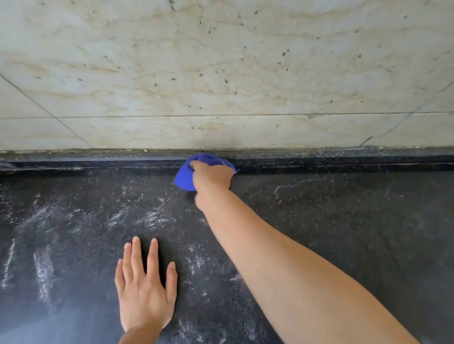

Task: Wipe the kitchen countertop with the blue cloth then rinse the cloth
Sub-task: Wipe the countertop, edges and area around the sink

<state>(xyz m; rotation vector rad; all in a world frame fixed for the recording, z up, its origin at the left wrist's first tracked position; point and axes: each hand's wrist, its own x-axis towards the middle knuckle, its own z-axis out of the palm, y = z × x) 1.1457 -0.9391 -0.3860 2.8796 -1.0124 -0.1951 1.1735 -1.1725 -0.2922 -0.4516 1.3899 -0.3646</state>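
Observation:
The blue cloth (184, 174) is bunched up at the back of the black speckled countertop (359, 229), pressed against the raised back ledge. My right hand (211, 177) is shut on the cloth, with the arm stretched far forward from the lower right. My left hand (145, 285) lies flat on the countertop nearer to me, fingers spread, holding nothing. White powdery streaks (148, 217) cover the left and middle of the countertop; the right side looks darker and cleaner.
A cream marble-tiled wall (213, 65) with dark specks rises behind the countertop. A narrow black ledge (354, 163) runs along the wall's base. No sink or tap is in view.

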